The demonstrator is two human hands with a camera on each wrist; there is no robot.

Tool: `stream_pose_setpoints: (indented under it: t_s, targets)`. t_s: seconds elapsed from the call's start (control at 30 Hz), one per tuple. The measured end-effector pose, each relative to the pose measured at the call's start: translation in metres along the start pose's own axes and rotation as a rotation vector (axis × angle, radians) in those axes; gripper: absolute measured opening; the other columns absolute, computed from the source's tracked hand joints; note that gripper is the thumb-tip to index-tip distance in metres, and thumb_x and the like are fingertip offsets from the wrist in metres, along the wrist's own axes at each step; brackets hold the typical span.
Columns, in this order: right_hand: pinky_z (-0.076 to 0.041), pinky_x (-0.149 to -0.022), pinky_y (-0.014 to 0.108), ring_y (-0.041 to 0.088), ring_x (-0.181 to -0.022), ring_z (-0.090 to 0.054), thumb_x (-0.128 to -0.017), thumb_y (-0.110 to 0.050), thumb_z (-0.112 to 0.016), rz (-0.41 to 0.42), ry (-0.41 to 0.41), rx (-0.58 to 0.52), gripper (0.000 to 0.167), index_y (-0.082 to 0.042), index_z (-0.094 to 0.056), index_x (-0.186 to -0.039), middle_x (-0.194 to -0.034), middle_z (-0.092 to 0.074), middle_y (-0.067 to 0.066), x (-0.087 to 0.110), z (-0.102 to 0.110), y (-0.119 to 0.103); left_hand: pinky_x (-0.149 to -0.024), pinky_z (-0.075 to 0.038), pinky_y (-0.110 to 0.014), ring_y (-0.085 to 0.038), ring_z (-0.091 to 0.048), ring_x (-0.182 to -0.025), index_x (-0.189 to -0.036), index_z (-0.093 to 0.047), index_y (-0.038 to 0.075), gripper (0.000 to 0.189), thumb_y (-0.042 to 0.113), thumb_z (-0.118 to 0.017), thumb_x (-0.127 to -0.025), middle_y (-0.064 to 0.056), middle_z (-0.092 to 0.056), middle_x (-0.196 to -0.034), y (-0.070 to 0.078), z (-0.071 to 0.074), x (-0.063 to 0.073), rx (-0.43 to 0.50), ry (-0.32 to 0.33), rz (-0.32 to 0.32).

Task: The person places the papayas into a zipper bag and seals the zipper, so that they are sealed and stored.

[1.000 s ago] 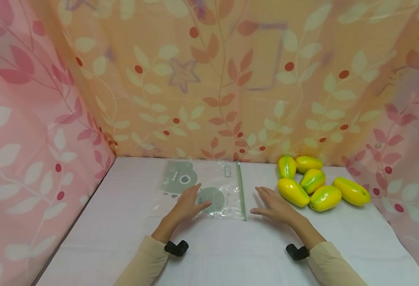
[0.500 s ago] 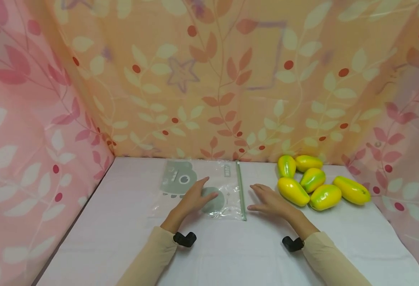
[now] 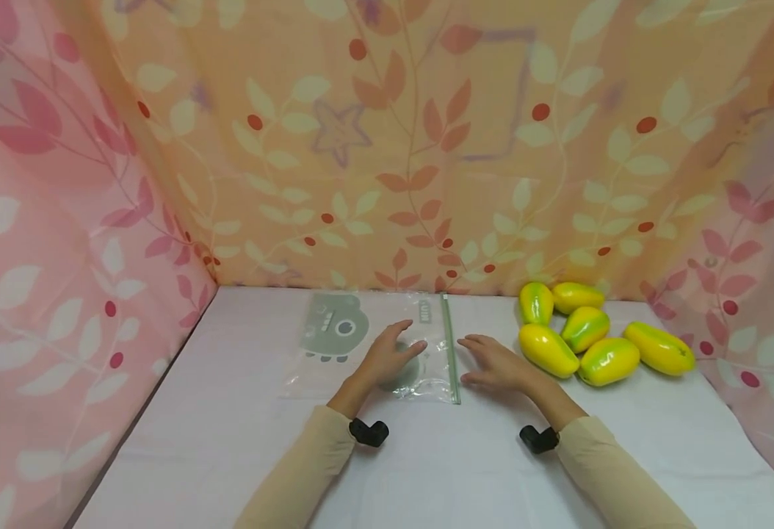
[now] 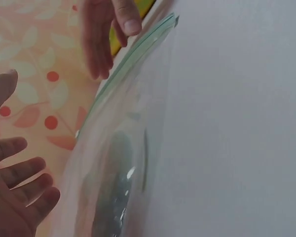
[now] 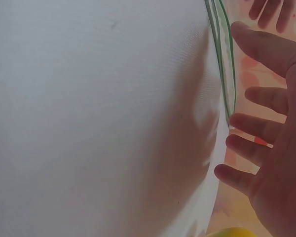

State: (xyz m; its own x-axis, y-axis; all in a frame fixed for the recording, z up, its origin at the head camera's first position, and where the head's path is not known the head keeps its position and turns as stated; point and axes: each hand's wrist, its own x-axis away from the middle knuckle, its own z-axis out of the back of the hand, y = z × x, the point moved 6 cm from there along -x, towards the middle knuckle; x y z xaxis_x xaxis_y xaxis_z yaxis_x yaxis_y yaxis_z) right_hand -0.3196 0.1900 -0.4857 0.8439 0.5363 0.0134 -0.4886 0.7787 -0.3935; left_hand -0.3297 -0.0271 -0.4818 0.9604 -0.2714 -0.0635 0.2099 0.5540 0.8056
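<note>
At the far left hangs a pink fabric curtain printed with white and deep-pink leaves [image 3: 63,242], meeting an orange-toned leaf-patterned back curtain [image 3: 374,162] behind a table covered in smooth white cloth [image 3: 453,474]. On the cloth, left of centre and near the back curtain, lies a clear rectangular plastic bag printed with a grey-green one-eyed cartoon creature [image 3: 363,323].

The person's left hand [image 3: 390,358], reaching from a beige sleeve [image 3: 301,470] with a black wrist-worn device [image 3: 370,433], is over the bag's right half. Its thumb stands well away from the loosely extended fingers, and it grips nothing.

The bag's green zip strip [image 3: 451,349] runs along its right edge, between the two hands. Just right of that strip is the right hand [image 3: 498,364], thumb and fingers spread, also without hold of anything; a second black device [image 3: 539,438] sits at that wrist.

Farther right, six glossy, oblong, yellow-and-green fruits [image 3: 585,328] lie clustered on the cloth, near the right hand but apart from it.
</note>
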Motion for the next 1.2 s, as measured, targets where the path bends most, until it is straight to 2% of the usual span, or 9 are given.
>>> stream_pose_setpoints:
  t_s: [0.3, 0.6, 1.0, 1.2]
  targets:
    - [-0.037, -0.109, 0.056, 0.042, -0.130, -0.047, -0.080, -0.034, -0.078, 0.014, -0.015, -0.018, 0.074, 0.002, -0.049, -0.138, -0.139, -0.051, 0.025, -0.006, -0.003, -0.002, -0.111, -0.036, -0.049, -0.031, -0.045, -0.136, -0.143, -0.046, 0.011, 0.063, 0.040, -0.065, -0.091, -0.013, -0.051, -0.144, 0.012, -0.027, -0.005, 0.014, -0.029, -0.025]
    - [-0.037, -0.108, 0.056, 0.043, -0.130, -0.046, -0.079, -0.032, -0.079, 0.019, -0.009, -0.004, 0.073, 0.003, -0.050, -0.137, -0.139, -0.050, 0.026, -0.007, -0.005, -0.002, -0.111, -0.037, -0.046, -0.029, -0.047, -0.135, -0.141, -0.049, 0.011, 0.058, 0.032, -0.067, -0.091, -0.012, -0.054, -0.141, 0.024, -0.042, -0.010, 0.013, -0.016, -0.030]
    - [-0.036, -0.109, 0.055, 0.041, -0.131, -0.045, -0.079, -0.027, -0.079, 0.015, -0.004, -0.004, 0.069, 0.004, -0.052, -0.134, -0.139, -0.049, 0.025, -0.010, -0.007, -0.005, -0.107, -0.041, -0.045, -0.030, -0.051, -0.130, -0.138, -0.052, 0.010, 0.059, 0.032, -0.071, -0.087, -0.012, -0.058, -0.136, 0.021, -0.055, -0.014, -0.109, -0.026, -0.023]
    - [-0.039, -0.107, 0.055, 0.042, -0.127, -0.048, -0.077, -0.026, -0.080, 0.055, 0.028, 0.008, 0.067, 0.006, -0.056, -0.130, -0.135, -0.052, 0.026, -0.011, -0.006, -0.007, -0.104, -0.043, -0.042, -0.029, -0.053, -0.125, -0.136, -0.054, 0.011, 0.058, 0.033, -0.073, -0.085, -0.010, -0.061, -0.131, 0.019, -0.057, -0.017, -0.179, -0.011, -0.013]
